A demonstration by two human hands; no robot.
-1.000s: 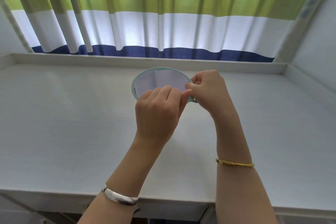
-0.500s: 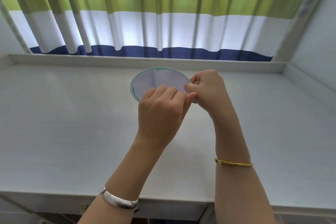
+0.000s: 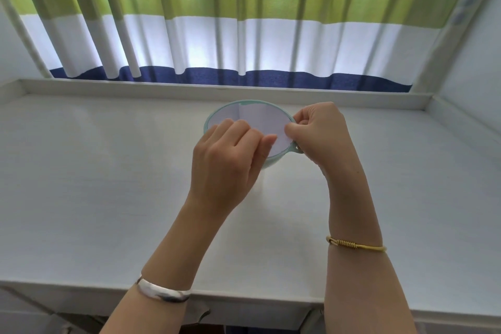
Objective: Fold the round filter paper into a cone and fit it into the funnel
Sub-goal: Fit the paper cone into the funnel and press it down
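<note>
A pale green funnel (image 3: 245, 103) stands on the white table near the back, its mouth facing up. White filter paper (image 3: 260, 119) lines the inside, with a fold crease visible. My right hand (image 3: 320, 133) pinches the paper's edge at the funnel's right rim, beside the small handle tab (image 3: 298, 148). My left hand (image 3: 225, 160) covers the funnel's near-left side, fingers curled with tips on the paper. The funnel's lower part is hidden behind my left hand.
The white table (image 3: 108, 184) has a raised ledge (image 3: 162, 89) along the back and right sides. A green, white and navy curtain (image 3: 244, 22) hangs behind it. The table's front edge runs near my forearms.
My two hands have drawn slightly apart. The left hand has slid down and left, uncovering more of the paper; the right hand stays pinching at the right rim.
</note>
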